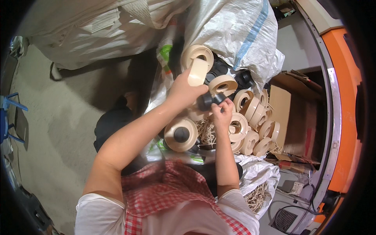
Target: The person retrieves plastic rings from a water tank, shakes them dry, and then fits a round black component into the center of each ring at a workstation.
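Note:
My left hand (184,89) is closed on a cream plastic ring (199,72), seen edge-on over the pile. Just below and to the right of it, my right hand (222,111) pinches a black plastic cylindrical part (218,98) between thumb and fingers. A second, blurred black piece (204,103) lies against or beside it, under my left hand; whether they are joined I cannot tell. Around both hands lie several cream flanged rings. One cream ring (170,135) near my left forearm has a black round piece (181,134) in its middle.
A white woven sack (219,27) with a blue stripe stands behind the pile. More cream rings (258,113) heap up on the right, next to an open cardboard box (280,105). Thin cream scraps (256,196) fill a white bag at lower right. An orange machine panel (340,109) borders the right.

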### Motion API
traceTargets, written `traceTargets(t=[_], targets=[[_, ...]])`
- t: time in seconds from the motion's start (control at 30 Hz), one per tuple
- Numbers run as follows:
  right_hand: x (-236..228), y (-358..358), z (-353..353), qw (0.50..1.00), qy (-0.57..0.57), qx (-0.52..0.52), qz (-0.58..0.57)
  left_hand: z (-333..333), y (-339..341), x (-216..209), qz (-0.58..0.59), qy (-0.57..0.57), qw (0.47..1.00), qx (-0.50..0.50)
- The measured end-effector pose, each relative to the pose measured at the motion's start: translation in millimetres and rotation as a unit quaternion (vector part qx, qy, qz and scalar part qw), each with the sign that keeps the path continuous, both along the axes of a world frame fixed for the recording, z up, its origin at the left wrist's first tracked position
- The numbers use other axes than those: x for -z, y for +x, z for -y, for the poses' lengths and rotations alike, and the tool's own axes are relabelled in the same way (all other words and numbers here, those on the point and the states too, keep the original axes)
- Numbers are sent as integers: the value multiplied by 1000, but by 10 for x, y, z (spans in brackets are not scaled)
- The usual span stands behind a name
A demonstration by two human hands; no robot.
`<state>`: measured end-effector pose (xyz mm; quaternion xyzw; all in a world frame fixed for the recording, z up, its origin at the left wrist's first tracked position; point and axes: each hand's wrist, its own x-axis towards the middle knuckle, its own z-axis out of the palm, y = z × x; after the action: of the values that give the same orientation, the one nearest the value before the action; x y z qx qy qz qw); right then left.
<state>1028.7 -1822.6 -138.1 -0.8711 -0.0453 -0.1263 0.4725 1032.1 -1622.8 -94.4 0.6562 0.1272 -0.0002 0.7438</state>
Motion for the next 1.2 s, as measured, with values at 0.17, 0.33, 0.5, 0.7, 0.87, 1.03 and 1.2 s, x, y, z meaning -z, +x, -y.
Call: traceTargets(t=[0.17, 0.33, 0.5, 0.7, 0.87, 1.03, 1.2], targets=[[-156, -206, 135, 986, 137, -94, 7, 241, -151, -82, -41, -306, 942, 134], [-368, -348, 163, 957, 265, -62, -103, 429, -160, -72, 68, -212, 958, 183], [-787, -481, 224, 955, -174, -208, 118, 322, -92, -205, -102, -290, 899, 313], [-532, -566, 279, 997, 56, -19, -42, 558, -317, -229, 27, -189, 934, 301], [-705, -622, 488, 855, 411, 57, -311, 563, -249, 72, 6, -171, 955, 242], [-211, -900, 1078, 897, -356, -65, -256, 594, -256, -16, -30, -265, 941, 210], [-315, -811, 599, 980, -177, -91, 4, 646, -388, 22, -13, -207, 937, 280]])
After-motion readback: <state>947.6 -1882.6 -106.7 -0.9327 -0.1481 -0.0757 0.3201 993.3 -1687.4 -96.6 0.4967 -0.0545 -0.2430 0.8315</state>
